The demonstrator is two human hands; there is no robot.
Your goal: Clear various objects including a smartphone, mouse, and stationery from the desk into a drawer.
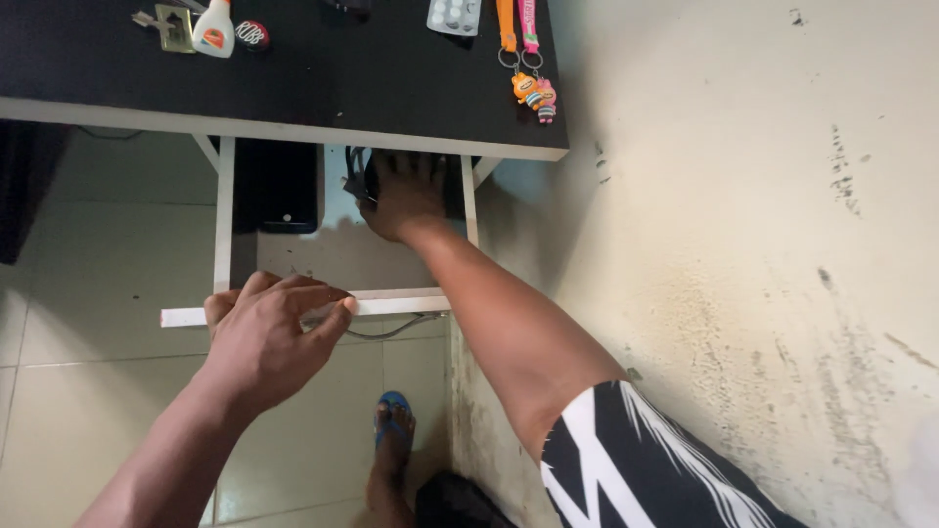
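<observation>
A black desk (323, 68) stands against a stained cream wall (743, 244) over a tiled floor. The left hand (269, 337) grips the white lower crossbar (391, 305), fingers curled over it. The right hand (406, 196) reaches beneath the desk's front edge onto dark cables (354, 176); whether it is clamped on them cannot be told.

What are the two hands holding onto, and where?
Left hand grips the desk's white lower crossbar near its free end. Right hand reaches a dark object under the desktop; grip unclear.
</observation>
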